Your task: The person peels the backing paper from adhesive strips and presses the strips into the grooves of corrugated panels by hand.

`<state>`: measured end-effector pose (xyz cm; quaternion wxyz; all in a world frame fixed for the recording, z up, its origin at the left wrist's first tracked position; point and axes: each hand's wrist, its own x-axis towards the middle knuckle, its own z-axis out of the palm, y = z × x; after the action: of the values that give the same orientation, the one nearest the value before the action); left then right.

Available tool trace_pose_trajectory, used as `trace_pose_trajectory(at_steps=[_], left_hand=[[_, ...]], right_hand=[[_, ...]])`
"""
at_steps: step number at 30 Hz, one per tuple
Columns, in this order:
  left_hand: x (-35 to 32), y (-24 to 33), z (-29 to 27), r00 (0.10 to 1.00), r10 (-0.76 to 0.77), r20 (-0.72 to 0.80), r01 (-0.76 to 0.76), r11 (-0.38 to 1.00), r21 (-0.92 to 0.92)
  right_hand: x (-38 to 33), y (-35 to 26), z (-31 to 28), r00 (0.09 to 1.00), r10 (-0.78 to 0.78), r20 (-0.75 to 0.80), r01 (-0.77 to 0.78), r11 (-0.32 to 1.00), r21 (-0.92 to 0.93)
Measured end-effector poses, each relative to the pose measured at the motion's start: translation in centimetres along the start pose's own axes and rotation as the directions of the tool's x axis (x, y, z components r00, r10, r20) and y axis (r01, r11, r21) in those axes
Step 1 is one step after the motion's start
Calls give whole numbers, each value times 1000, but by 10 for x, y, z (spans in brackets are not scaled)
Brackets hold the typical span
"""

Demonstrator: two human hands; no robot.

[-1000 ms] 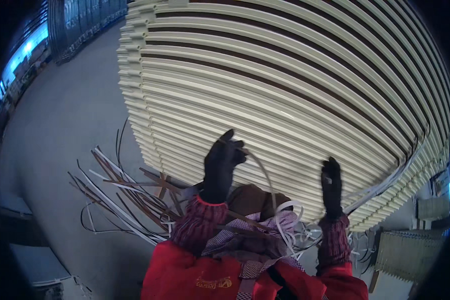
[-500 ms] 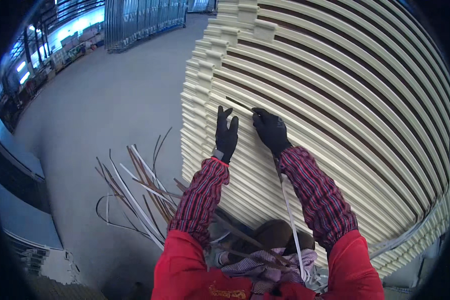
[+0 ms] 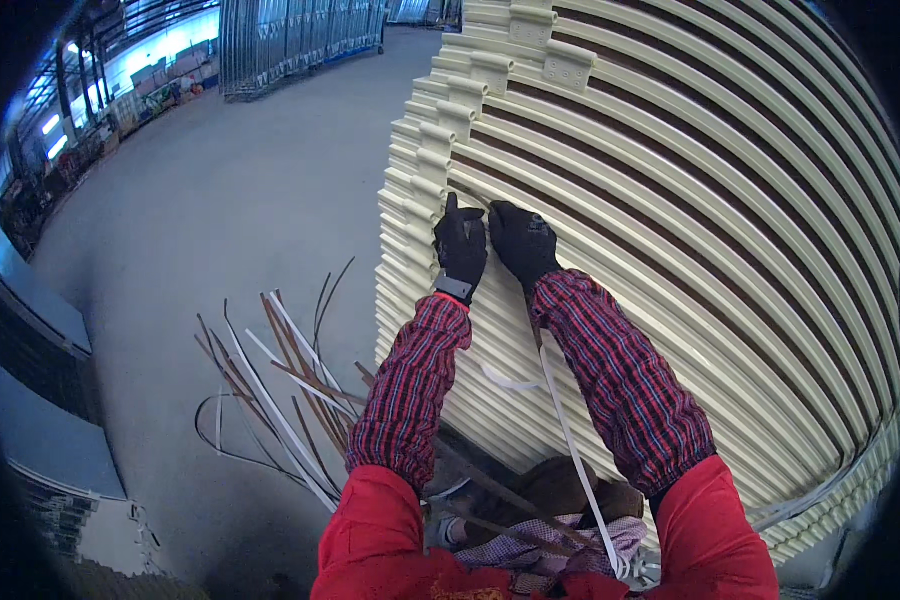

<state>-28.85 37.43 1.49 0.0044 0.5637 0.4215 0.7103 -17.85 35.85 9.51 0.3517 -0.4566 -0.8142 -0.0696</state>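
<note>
My right hand (image 3: 523, 240), in a black glove, is closed in a pinch on a narrow flat strap, above the stacked panels (image 3: 670, 260). Below its wrist the strap's tail (image 3: 577, 450) shows brown, then white, running down toward my lap. Close by on the left is my left hand (image 3: 460, 245), also gloved, its index finger stretched upward and its thumb pointing toward the right fingers. It appears to hold nothing. The cream ribbed panels have overlapping end tabs (image 3: 435, 170) along their left side. The strap's tip between the hands is hard to make out.
Loose brown and white straps (image 3: 290, 390) lie on the grey floor to the left. Metal racks (image 3: 300, 45) stand at the back. Stacked blue-grey sheets (image 3: 45, 430) line the left edge. A pale band (image 3: 820, 490) wraps the panel stack at lower right.
The left index finger has straightened and the thumb now points right. My hands have come closer together, the right one moving left and slightly up. The dark strap end between them shows less.
</note>
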Motion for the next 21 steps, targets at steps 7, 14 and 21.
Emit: trace_pose_trajectory(at_steps=[7, 14, 21], left_hand=[[15, -8, -11, 998, 2, 55, -17, 962, 272], [27, 26, 8, 963, -146, 227, -32, 772, 635], [38, -37, -28, 953, 165, 253, -226, 945, 235]], right_hand=[[2, -10, -3, 987, 96, 131, -100, 995, 18], [-36, 27, -17, 991, -100, 93, 58, 923, 380], [-212, 103, -182, 943, 12, 332, -57, 990, 126]])
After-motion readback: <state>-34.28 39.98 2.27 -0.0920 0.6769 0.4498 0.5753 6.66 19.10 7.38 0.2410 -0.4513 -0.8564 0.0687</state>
